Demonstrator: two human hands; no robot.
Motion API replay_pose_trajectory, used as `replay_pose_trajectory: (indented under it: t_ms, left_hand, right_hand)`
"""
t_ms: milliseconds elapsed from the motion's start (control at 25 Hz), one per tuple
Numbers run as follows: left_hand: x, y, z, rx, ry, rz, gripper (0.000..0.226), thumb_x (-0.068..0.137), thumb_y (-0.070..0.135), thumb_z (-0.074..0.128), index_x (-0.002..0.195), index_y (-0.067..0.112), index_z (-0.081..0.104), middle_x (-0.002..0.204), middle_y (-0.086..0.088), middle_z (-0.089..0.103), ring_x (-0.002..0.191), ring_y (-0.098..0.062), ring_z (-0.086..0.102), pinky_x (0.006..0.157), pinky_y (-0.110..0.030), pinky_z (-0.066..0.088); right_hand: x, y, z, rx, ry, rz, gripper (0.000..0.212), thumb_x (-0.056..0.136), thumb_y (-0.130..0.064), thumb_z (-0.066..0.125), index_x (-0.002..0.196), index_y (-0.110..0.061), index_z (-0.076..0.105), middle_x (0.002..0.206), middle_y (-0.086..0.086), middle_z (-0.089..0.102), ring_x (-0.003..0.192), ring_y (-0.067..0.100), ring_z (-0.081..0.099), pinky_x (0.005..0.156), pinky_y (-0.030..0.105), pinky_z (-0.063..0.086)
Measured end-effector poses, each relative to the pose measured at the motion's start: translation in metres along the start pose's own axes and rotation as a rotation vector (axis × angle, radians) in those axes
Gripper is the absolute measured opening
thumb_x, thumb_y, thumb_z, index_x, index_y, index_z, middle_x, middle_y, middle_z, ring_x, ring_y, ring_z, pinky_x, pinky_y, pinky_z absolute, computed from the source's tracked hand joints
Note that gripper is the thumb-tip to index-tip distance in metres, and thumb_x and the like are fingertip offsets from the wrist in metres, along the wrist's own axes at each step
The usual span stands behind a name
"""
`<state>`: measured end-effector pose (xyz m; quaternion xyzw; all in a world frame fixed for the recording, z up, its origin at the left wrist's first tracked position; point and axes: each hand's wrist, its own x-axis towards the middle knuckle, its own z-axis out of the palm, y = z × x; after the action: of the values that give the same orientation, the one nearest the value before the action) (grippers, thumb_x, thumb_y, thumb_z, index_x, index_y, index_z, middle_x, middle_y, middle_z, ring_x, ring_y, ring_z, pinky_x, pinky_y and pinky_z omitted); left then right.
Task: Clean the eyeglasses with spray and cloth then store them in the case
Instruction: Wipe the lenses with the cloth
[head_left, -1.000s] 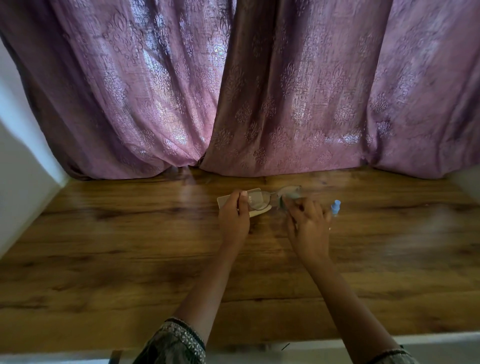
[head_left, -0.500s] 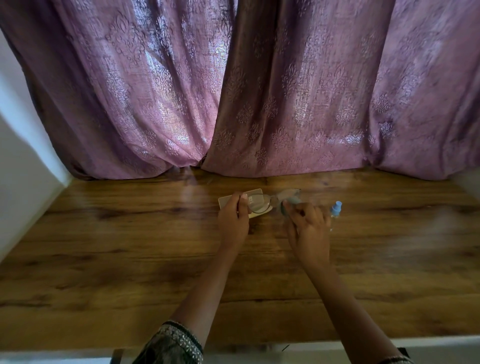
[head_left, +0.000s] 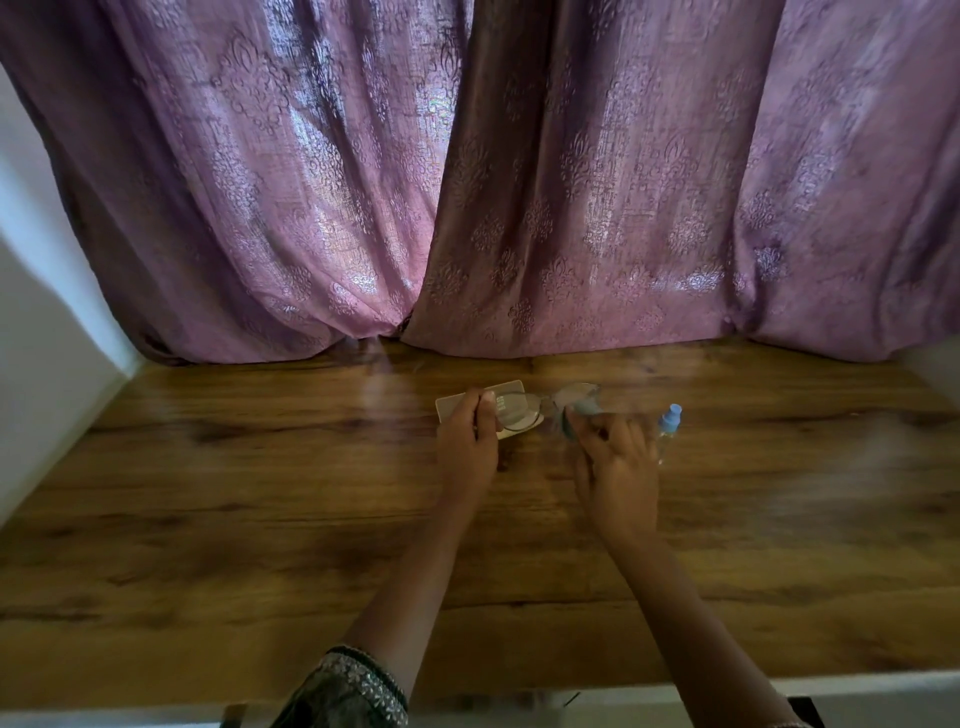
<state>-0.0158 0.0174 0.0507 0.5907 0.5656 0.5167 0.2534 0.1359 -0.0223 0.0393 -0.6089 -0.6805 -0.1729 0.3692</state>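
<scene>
Thin-framed eyeglasses (head_left: 524, 410) are held just above the wooden table (head_left: 260, 519), over a beige case (head_left: 457, 401). My left hand (head_left: 467, 447) pinches the left lens edge between thumb and fingers. My right hand (head_left: 615, 467) presses a pale blue-grey cloth (head_left: 582, 402) around the right lens, which is mostly hidden by the cloth and blurred. A small clear spray bottle with a light blue cap (head_left: 670, 418) stands on the table just right of my right hand.
Purple patterned curtains (head_left: 467, 182) hang along the table's far edge. A white wall (head_left: 47, 338) borders the left side. The table's white front edge (head_left: 857, 691) runs along the bottom.
My right hand has shifted slightly with the cloth on the right lens, a small rubbing motion. The left hand keeps the glasses in the same place.
</scene>
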Motion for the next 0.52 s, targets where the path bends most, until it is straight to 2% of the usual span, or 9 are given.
replay_pose_trajectory:
  t_ms: [200, 400, 520]
  left_hand:
    - [-0.002, 0.001, 0.001, -0.016, -0.022, 0.009, 0.027, 0.098, 0.025, 0.038, 0.092, 0.009, 0.059, 0.07, 0.014, 0.054, 0.067, -0.001, 0.053, 0.058, -0.009, 0.04]
    - [0.0, -0.004, 0.002, -0.04, 0.006, 0.008, 0.027, 0.098, 0.025, 0.037, 0.089, 0.01, 0.058, 0.069, 0.007, 0.056, 0.066, -0.006, 0.055, 0.057, -0.011, 0.039]
    - [0.001, -0.011, 0.002, -0.057, 0.007, -0.016, 0.027, 0.097, 0.03, 0.037, 0.089, 0.014, 0.058, 0.074, 0.002, 0.059, 0.07, -0.013, 0.057, 0.058, -0.01, 0.041]
  right_hand:
    - [0.021, 0.013, -0.005, 0.012, 0.031, 0.172, 0.041, 0.079, -0.021, 0.041, 0.11, -0.011, 0.067, 0.088, 0.011, 0.061, 0.08, 0.031, 0.058, 0.075, 0.042, 0.045]
    - [0.012, -0.006, 0.001, 0.003, -0.007, 0.008, 0.041, 0.08, -0.021, 0.041, 0.112, -0.013, 0.065, 0.092, 0.009, 0.061, 0.083, 0.026, 0.055, 0.071, 0.039, 0.046]
    - [-0.005, 0.0, 0.001, -0.027, 0.0, -0.004, 0.041, 0.079, -0.022, 0.043, 0.112, -0.014, 0.065, 0.092, 0.008, 0.061, 0.088, 0.021, 0.049, 0.073, 0.037, 0.044]
